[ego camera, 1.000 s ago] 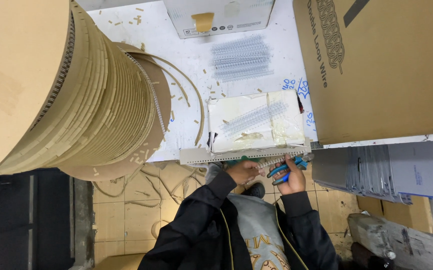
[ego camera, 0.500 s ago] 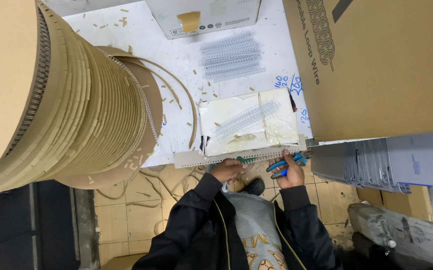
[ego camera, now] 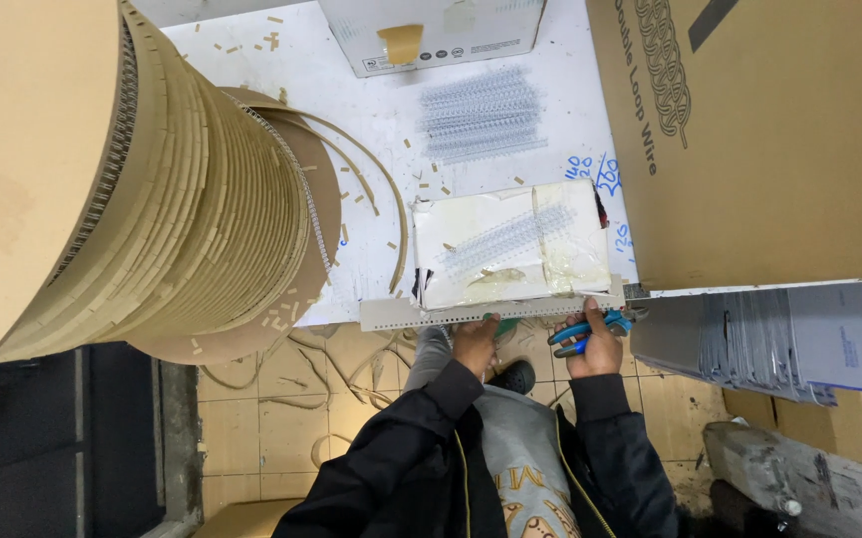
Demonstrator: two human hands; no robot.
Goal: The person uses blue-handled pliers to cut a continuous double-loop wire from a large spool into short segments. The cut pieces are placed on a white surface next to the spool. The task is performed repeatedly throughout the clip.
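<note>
My left hand (ego camera: 476, 342) pinches a long pale strip of wire binding (ego camera: 431, 314) that lies along the near edge of the white table (ego camera: 371, 120). My right hand (ego camera: 598, 349) is closed around blue-handled cutters (ego camera: 590, 327), whose jaws point right at the strip's right end. Just beyond the strip sits a flat white taped block (ego camera: 510, 244) with a short piece of wire comb on top. A loose bundle of cut wire combs (ego camera: 481, 115) lies farther back on the table.
A huge cardboard spool of wire with paper backing (ego camera: 122, 189) fills the left. A large brown carton (ego camera: 759, 139) stands on the right, with grey stacked sheets (ego camera: 759, 344) below it. A small white box (ego camera: 431, 35) sits at the back. Paper scraps litter the tiled floor (ego camera: 261, 408).
Both hands stay at the table's near edge. The cutters have moved slightly right along the strip, and the view has shifted a little.
</note>
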